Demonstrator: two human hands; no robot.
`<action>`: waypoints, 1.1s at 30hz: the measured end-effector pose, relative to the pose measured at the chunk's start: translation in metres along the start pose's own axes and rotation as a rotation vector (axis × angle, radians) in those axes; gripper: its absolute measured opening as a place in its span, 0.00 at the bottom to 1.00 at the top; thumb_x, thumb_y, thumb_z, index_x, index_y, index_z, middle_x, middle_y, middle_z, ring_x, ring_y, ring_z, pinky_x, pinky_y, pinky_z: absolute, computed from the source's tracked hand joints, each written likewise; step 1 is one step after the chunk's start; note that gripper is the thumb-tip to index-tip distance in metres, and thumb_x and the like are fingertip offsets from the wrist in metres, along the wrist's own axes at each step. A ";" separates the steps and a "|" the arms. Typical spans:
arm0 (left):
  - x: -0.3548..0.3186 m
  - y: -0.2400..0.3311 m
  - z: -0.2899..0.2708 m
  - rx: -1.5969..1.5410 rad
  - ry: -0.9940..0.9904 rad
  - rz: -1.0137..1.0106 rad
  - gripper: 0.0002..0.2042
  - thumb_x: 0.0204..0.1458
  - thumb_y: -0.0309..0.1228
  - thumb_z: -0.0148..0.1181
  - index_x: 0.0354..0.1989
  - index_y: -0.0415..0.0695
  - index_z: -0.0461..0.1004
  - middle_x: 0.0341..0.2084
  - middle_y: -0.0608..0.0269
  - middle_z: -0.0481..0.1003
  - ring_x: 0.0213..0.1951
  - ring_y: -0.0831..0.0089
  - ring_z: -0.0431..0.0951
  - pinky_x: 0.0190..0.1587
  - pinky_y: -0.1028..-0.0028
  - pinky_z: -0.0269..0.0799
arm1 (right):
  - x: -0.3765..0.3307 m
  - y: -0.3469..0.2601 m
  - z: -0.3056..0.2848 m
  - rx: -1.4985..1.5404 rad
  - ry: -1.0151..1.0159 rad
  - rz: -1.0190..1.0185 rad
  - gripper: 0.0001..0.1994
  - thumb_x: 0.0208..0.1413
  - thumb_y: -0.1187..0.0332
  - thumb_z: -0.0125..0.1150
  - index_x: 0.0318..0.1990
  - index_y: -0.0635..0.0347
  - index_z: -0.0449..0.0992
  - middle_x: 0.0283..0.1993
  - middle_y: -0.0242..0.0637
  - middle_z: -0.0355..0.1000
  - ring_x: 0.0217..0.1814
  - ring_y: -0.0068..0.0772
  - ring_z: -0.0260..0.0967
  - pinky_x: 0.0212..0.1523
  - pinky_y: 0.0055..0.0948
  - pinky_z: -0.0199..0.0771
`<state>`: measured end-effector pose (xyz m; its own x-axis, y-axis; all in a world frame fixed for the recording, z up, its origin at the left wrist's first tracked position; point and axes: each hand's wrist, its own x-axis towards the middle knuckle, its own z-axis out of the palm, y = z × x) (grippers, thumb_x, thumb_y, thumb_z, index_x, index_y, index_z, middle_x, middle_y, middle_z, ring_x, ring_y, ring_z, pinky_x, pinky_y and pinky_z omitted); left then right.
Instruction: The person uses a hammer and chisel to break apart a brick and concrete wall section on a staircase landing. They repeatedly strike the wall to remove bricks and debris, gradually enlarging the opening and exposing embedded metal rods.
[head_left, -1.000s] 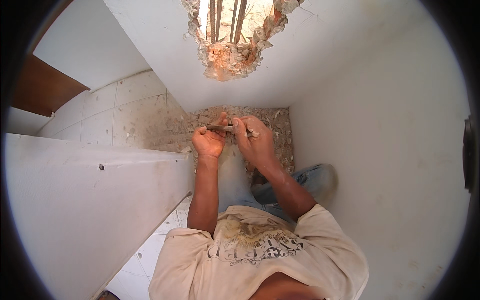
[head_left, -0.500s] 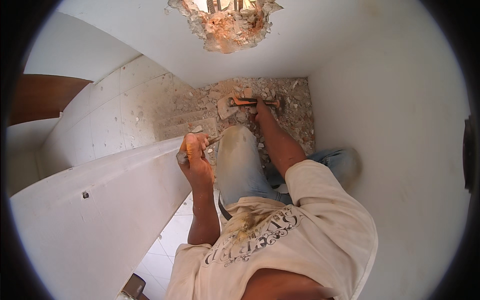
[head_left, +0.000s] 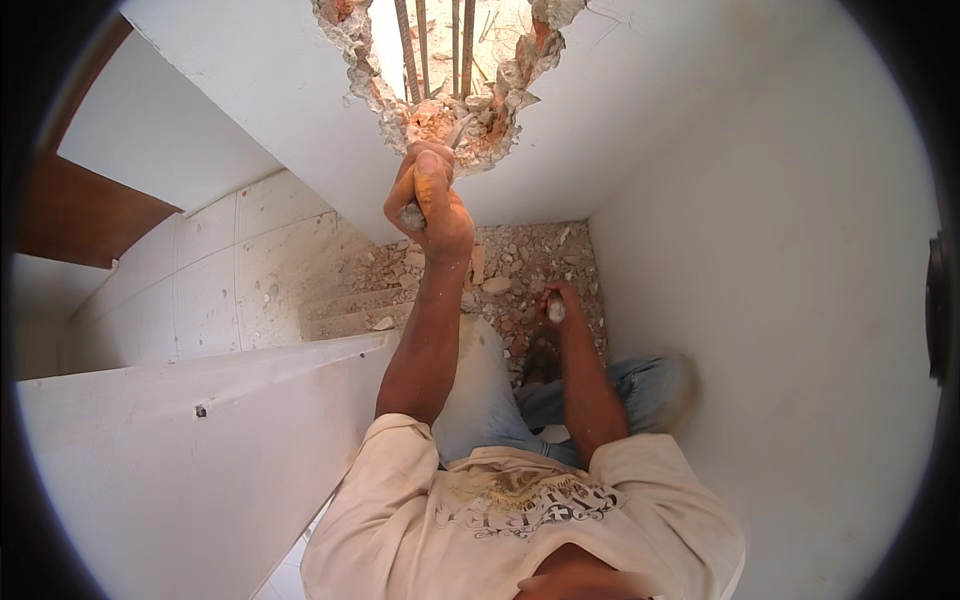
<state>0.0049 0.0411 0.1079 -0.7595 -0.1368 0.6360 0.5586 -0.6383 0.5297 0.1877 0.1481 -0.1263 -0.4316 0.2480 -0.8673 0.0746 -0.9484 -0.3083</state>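
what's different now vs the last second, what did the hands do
The left hand rose from the rubble, past the white ledge, up to the broken hole, holding a chisel against the crumbling edge below the rebar. The right hand stayed low over the rubble, gripping what looks like a hammer handle. Hole, rubble and white walls are unchanged.
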 end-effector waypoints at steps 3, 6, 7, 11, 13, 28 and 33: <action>0.002 -0.072 0.017 0.170 0.156 -0.107 0.19 0.61 0.30 0.45 0.16 0.41 0.56 0.16 0.68 0.61 0.21 0.79 0.56 0.25 0.74 0.51 | -0.029 0.012 -0.011 -0.049 0.063 -0.052 0.05 0.50 0.70 0.54 0.25 0.56 0.67 0.20 0.29 0.64 0.19 0.25 0.62 0.21 0.29 0.69; 0.007 -0.117 0.024 0.235 0.324 -0.153 0.21 0.63 0.34 0.44 0.15 0.44 0.56 0.14 0.70 0.60 0.20 0.79 0.56 0.26 0.73 0.54 | -0.059 0.030 -0.016 -0.139 0.027 -0.081 0.04 0.51 0.70 0.54 0.26 0.57 0.67 0.21 0.30 0.64 0.20 0.24 0.64 0.21 0.29 0.69; 0.009 -0.121 0.021 0.215 0.342 -0.148 0.21 0.63 0.35 0.44 0.15 0.45 0.55 0.14 0.70 0.59 0.20 0.79 0.56 0.26 0.72 0.55 | -0.070 0.034 -0.017 -0.168 -0.011 -0.109 0.04 0.52 0.70 0.54 0.27 0.57 0.67 0.21 0.29 0.64 0.20 0.23 0.64 0.20 0.29 0.69; 0.004 -0.095 -0.012 0.078 0.271 -0.126 0.19 0.61 0.31 0.41 0.15 0.49 0.50 0.13 0.71 0.55 0.20 0.78 0.54 0.29 0.72 0.59 | -0.107 0.034 -0.005 -0.321 -0.155 -0.130 0.04 0.52 0.72 0.52 0.36 0.59 0.68 0.21 0.28 0.62 0.20 0.22 0.63 0.22 0.28 0.69; -0.002 -0.078 -0.023 -0.015 0.205 0.021 0.17 0.58 0.27 0.39 0.15 0.50 0.48 0.14 0.70 0.54 0.21 0.78 0.54 0.28 0.72 0.58 | -0.123 0.030 0.009 -0.274 -0.352 -0.132 0.09 0.52 0.73 0.52 0.41 0.60 0.67 0.21 0.28 0.61 0.20 0.22 0.62 0.22 0.28 0.69; 0.005 -0.091 -0.007 0.090 0.374 -0.111 0.20 0.62 0.34 0.41 0.15 0.49 0.50 0.12 0.73 0.52 0.18 0.81 0.52 0.22 0.76 0.49 | -0.202 0.046 0.001 -0.656 -0.510 -0.268 0.16 0.49 0.79 0.50 0.47 0.63 0.64 0.23 0.31 0.63 0.19 0.21 0.62 0.23 0.26 0.66; 0.022 -0.132 0.033 0.243 0.513 -0.328 0.19 0.59 0.37 0.44 0.15 0.47 0.53 0.12 0.70 0.56 0.18 0.79 0.54 0.22 0.71 0.50 | -0.203 0.043 -0.009 -0.667 -0.544 -0.260 0.16 0.50 0.79 0.49 0.48 0.63 0.63 0.24 0.32 0.64 0.20 0.21 0.62 0.22 0.27 0.66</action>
<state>-0.0745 0.1476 0.0708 -0.9321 -0.3470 0.1036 0.2851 -0.5268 0.8008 0.2864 0.0584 0.0333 -0.8614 0.1500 -0.4853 0.3483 -0.5210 -0.7793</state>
